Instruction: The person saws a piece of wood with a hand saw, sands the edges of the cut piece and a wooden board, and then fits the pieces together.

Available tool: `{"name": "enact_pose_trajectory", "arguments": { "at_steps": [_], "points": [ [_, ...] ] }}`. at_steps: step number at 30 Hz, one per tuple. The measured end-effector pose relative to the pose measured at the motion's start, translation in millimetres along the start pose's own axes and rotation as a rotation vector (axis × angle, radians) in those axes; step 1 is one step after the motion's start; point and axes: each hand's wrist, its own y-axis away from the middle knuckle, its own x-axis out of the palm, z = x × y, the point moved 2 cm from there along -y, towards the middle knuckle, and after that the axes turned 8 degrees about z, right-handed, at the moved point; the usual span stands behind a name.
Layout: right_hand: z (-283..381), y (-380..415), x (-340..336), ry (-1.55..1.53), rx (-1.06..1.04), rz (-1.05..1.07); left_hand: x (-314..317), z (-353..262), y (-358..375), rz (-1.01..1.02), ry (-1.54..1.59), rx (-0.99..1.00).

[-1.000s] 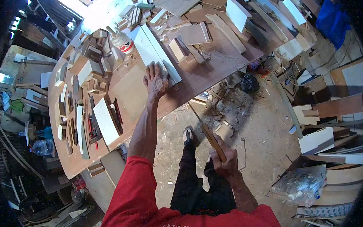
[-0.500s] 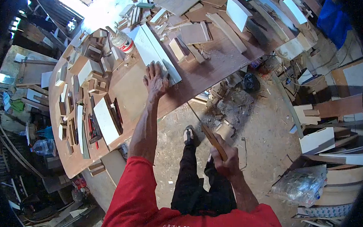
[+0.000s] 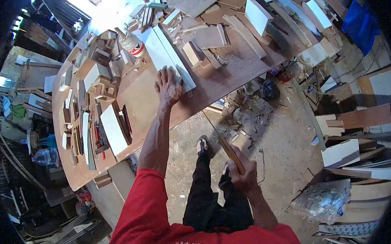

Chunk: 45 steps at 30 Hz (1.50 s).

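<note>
My left hand (image 3: 169,86) lies flat with its fingers spread, pressing on a long white board (image 3: 160,48) on the workbench. A narrow white strip (image 3: 174,57) runs along the board's right side. Down beside the bench's front edge, my right hand (image 3: 244,176) is wrapped round the wooden handle (image 3: 231,154) of a handsaw. Its thin blade (image 3: 211,123) appears almost edge-on, with the tip close to the bench edge. A brown flat panel (image 3: 139,98) lies left of my left hand. Behind it stands a bottle (image 3: 132,45) with a red and white label.
Wood offcuts and small blocks cover much of the workbench (image 3: 211,90). A white-faced block (image 3: 115,130) and red-handled tools lie at its left. Below are sawdust and scraps (image 3: 252,112) on the floor. Stacked boards (image 3: 341,153) and a clear plastic bag (image 3: 323,199) sit at right.
Both hands stay in nearly the same place. The handsaw shows only a very slight shift, and the white board keeps its position.
</note>
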Motion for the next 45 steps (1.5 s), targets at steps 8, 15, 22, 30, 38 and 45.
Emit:
{"name": "enact_pose_trajectory", "arguments": {
  "at_steps": [8,15,22,30,38,45],
  "points": [
    [3,2,3,0.051,-0.023,-0.003,3,-1,2,-0.046,0.009,0.018],
    [10,13,-2,-0.019,0.054,0.022,1,-2,4,-0.073,0.026,0.018],
    [14,18,1,-0.005,0.016,-0.013,1,-3,6,-0.060,0.014,-0.009],
    [-4,23,3,0.049,-0.032,-0.020,3,-3,7,-0.085,-0.014,0.014],
    [0,21,2,0.035,-0.014,-0.014,5,-1,2,-0.084,0.033,-0.007],
    [-2,26,-1,0.044,0.012,0.014,6,3,4,-0.059,-0.015,0.014]
  ]
}}
